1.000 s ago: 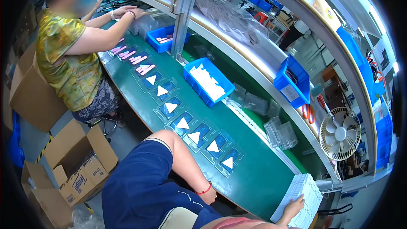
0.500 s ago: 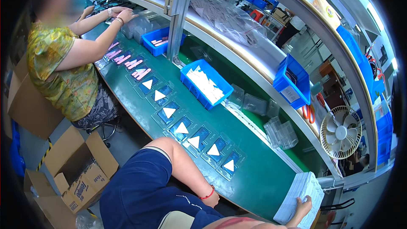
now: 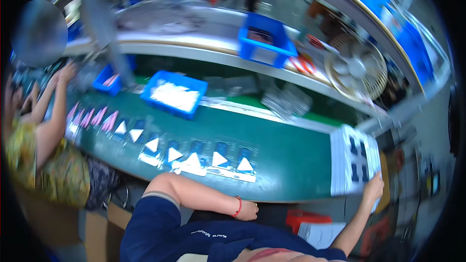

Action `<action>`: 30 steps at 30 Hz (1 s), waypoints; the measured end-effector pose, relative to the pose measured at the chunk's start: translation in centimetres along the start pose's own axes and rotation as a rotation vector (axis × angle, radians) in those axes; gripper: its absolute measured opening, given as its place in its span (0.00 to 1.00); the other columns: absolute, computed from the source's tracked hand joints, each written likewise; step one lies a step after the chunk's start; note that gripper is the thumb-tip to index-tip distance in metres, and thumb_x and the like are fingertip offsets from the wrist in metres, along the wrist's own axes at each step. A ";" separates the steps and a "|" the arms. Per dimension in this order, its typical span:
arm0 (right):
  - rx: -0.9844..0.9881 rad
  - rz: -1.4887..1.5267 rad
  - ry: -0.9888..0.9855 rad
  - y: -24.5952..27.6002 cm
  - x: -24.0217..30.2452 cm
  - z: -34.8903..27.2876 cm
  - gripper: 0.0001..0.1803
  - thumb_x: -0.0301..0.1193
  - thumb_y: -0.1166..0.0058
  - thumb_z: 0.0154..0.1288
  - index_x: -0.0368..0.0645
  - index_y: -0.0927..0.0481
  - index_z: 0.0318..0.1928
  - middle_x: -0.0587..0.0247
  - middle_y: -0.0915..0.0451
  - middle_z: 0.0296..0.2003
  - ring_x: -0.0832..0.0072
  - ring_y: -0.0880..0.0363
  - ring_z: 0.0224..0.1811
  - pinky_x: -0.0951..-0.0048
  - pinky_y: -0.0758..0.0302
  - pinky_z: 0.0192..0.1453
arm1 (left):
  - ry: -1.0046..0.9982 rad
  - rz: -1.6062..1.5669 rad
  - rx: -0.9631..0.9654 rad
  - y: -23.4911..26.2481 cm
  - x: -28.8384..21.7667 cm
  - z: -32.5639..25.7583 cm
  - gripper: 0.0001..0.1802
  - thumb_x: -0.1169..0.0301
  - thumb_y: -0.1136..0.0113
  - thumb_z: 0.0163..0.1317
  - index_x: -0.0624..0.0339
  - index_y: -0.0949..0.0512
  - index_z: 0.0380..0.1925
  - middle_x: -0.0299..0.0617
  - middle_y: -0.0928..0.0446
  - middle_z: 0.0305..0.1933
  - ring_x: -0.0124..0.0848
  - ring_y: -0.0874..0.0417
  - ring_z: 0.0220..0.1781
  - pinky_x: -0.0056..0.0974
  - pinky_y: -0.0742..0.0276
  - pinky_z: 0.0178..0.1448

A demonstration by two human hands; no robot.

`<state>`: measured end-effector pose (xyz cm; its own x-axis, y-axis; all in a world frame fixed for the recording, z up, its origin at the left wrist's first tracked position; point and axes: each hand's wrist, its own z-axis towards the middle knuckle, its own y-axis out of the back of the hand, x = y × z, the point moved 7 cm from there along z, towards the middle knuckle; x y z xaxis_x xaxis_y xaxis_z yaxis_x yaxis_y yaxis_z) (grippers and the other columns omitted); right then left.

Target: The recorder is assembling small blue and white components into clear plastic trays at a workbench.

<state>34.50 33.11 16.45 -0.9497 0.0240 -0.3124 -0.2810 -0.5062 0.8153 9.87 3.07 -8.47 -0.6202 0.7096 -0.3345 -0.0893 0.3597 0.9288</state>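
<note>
The right hand [image 3: 373,188] touches a dark-marked, layered white stack [image 3: 342,162] on the green table's [image 3: 293,157] right end, grip unclear as with the left hand [image 3: 248,211], one blue plastic bin [image 3: 167,108] holding white pieces [image 3: 174,92], a blue shelf bin [image 3: 284,51] pale-labelled

White stack [image 3: 345,162] on green bench [image 3: 296,150]

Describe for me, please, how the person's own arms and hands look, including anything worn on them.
Both hands, left and right, are without gloves, and both forearms are uncovered. The left sleeve is short and dark blue with a beige cuff; the right sleeve is also dark blue. A thin red bracelet circles the left wrist.
</note>
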 end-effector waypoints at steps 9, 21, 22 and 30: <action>-0.108 -0.042 -0.285 -8.4 -11.4 -18.9 0.27 0.20 0.54 0.54 0.44 0.27 0.57 0.52 0.25 0.36 0.57 0.26 0.40 0.58 0.26 0.37 | 0.060 0.026 0.057 1.2 0.4 -1.4 0.17 0.71 0.53 0.59 0.59 0.25 0.49 0.56 0.26 0.47 0.48 0.21 0.49 0.46 0.25 0.54; 0.670 -0.007 -0.498 -18.8 -9.3 -36.8 0.55 0.62 0.40 0.47 0.33 0.39 0.64 0.55 0.22 0.43 0.64 0.24 0.47 0.60 0.24 0.45 | 0.047 0.148 0.221 1.0 0.2 -1.3 0.25 0.63 0.47 0.62 0.55 0.31 0.60 0.57 0.32 0.62 0.49 0.31 0.64 0.47 0.38 0.68; 0.680 -0.006 -0.497 -18.6 -9.2 -37.0 0.55 0.62 0.40 0.47 0.33 0.39 0.64 0.55 0.22 0.43 0.64 0.24 0.47 0.60 0.24 0.45 | 0.051 0.139 0.215 1.1 0.2 -1.4 0.25 0.64 0.47 0.62 0.55 0.31 0.60 0.57 0.32 0.62 0.49 0.31 0.64 0.48 0.39 0.68; 0.867 -0.021 -0.362 -17.7 -8.6 -40.1 0.69 0.59 0.31 0.36 0.38 0.56 0.71 0.55 0.26 0.48 0.62 0.26 0.50 0.60 0.26 0.48 | 0.042 0.104 0.185 1.7 0.1 -1.1 0.25 0.65 0.46 0.61 0.55 0.30 0.59 0.57 0.31 0.61 0.49 0.30 0.63 0.52 0.40 0.68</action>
<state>53.23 7.33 -14.84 -0.8877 0.3659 -0.2794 -0.1654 0.3129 0.9353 8.74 3.10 -6.74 -0.6508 0.7244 -0.2275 0.1189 0.3932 0.9117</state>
